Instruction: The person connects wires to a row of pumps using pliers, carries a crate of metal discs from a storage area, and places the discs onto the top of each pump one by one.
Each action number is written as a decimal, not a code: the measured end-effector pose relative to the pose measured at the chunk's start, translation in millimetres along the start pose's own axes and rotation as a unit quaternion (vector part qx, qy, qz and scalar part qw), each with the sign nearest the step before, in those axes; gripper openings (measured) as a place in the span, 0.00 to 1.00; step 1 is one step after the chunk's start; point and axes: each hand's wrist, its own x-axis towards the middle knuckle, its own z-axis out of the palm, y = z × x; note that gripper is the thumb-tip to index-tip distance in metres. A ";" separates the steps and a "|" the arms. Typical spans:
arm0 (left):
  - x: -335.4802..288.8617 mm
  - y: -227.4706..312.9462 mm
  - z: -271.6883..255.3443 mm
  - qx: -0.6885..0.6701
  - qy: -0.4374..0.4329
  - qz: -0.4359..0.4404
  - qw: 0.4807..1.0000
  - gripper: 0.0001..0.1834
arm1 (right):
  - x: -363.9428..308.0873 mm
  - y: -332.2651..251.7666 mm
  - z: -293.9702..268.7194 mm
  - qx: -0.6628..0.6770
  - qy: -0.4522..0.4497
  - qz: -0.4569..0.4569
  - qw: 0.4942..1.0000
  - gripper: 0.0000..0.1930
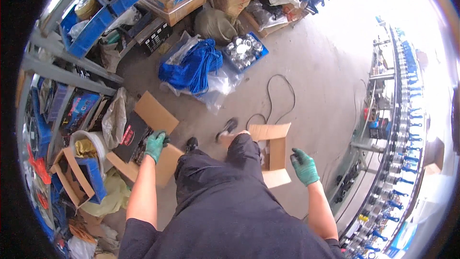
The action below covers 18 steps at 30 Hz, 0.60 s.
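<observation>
My left hand (155, 147), in a green glove with dark fingertips, is over the right side of an open cardboard box (157, 109) with raised flaps. Its fingers look loosely apart, with nothing visible in them. Dark packed pieces (143, 145) and a black panel with red print (128, 136) show in that box. My right hand (305, 167), gloved the same way, hangs just right of a second open cardboard box (277, 154). Its fingers are slightly bent and apart, and I see nothing held. My leg partly hides the second box, whose contents are hard to make out.
Ahead on the floor lie a blue woven bundle (189, 67), a blue crate of metal parts (245, 52) and a looped black cable (269, 97). Shelving (72, 67) with bins lines the left. At right runs a long rack (400, 129) of blue-handled metal parts.
</observation>
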 end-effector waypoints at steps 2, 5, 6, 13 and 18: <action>46.6 28.1 43.4 -0.022 0.010 -0.002 1.000 0.13 | 88.8 -10.2 -25.6 -0.011 -0.001 -0.015 1.000 0.18; 96.1 83.4 112.6 -0.104 0.038 0.002 0.994 0.12 | 228.3 5.2 -52.0 -0.006 -0.035 -0.084 0.996 0.18; 115.5 90.8 137.1 -0.129 0.064 -0.008 0.990 0.11 | 277.6 -4.1 -64.8 0.011 -0.080 -0.062 0.995 0.17; 318.7 66.5 342.7 0.048 0.255 0.029 0.965 0.17 | 707.2 48.9 -48.9 -0.216 -0.206 -0.248 0.922 0.16; 527.7 49.6 466.0 0.157 0.196 0.221 0.942 0.30 | 940.3 73.4 63.9 -0.214 -0.251 -0.408 0.851 0.19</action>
